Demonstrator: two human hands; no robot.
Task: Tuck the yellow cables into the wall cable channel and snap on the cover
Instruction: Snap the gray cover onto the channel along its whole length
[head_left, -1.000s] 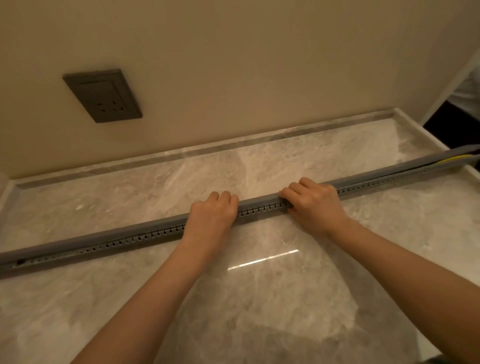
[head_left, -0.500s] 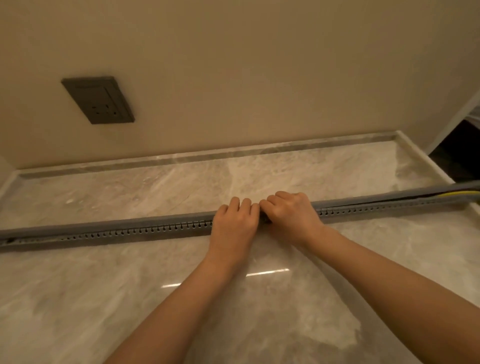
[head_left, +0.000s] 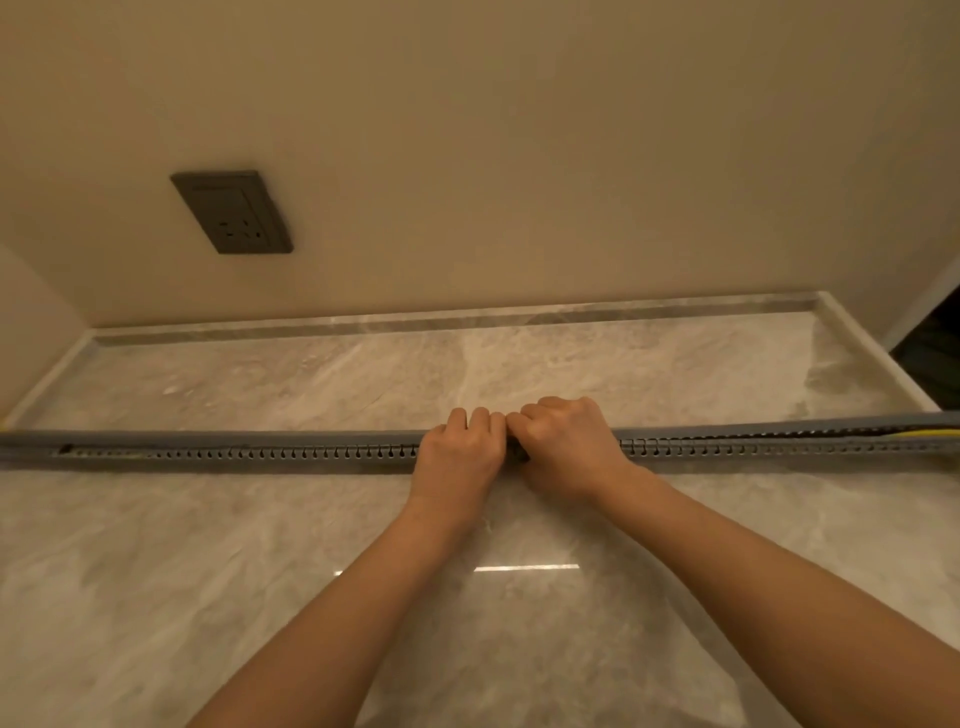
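Left hand (head_left: 460, 457) and right hand (head_left: 569, 447) together, knuckles touching, fingers curled tight over cable channel (head_left: 234, 452) mid-length, flat across marble surface (head_left: 260, 571); yellow cables (head_left: 930, 432) peeking out far right.

A long grey slotted plastic cable channel (head_left: 260, 453) was laid across the pale marble counter (head_left: 208, 571). It was gripped at its middle by the left hand (head_left: 457, 457) and right hand (head_left: 569, 449), held close together, and yellow cables (head_left: 930, 432) were seen at its right end.

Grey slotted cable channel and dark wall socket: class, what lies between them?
The head view shows only a bare stretch of glossy grey marble surface, its raised back lip and plain beige wall.
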